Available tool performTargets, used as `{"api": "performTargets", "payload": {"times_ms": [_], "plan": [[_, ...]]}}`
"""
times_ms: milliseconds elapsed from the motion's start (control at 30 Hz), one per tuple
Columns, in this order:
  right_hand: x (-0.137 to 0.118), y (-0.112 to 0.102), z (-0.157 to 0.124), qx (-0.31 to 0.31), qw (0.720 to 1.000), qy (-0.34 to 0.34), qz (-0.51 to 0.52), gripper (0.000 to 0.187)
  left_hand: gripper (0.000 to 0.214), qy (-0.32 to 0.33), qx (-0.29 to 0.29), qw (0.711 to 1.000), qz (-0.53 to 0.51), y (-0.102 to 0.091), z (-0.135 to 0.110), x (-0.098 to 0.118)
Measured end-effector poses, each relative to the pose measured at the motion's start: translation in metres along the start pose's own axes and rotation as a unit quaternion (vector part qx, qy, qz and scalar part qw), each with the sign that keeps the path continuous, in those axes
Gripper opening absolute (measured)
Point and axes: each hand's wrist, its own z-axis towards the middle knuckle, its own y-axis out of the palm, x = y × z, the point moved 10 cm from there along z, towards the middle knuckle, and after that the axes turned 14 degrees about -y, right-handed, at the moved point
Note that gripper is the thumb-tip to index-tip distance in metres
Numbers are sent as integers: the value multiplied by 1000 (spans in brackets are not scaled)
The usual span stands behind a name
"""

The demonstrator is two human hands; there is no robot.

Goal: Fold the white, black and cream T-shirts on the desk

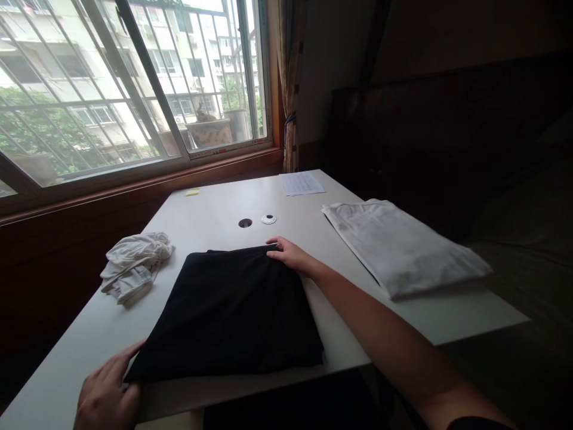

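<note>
A: Where's the black cloth (233,313) placed?
B: Laid folded on the white table (206,215), between crumpled white cloth (133,266) and folded pale cloth (403,248).
A: Hands?
B: Far right corner's pinched by right hand (290,255); near left corner's touched by left hand (107,388), grip can't be told.

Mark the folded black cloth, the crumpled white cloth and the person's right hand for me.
Folded black cloth (235,316): head view, middle of its upper face.
Crumpled white cloth (134,266): head view, middle of the bundle.
Right hand (292,255): head view, back of the hand.
</note>
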Motion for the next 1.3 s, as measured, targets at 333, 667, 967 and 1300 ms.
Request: {"api": "performTargets", "payload": {"times_ms": [333,667,967,1300], "plan": [[-5,-11,-2,19,998,13,-64,52,69,204,-28,979,-6,1,-5,27],[-11,-21,-3,-2,997,18,-78,55,58,145,-41,987,-52,-5,-14,44],[-8,-22,-3,-39,992,14,-115,53,56,127,-50,989,-62,-2,-17,45],[2,-39,1,-31,986,22,-161,59,69,260,-91,961,-15,4,-15,43]]}}
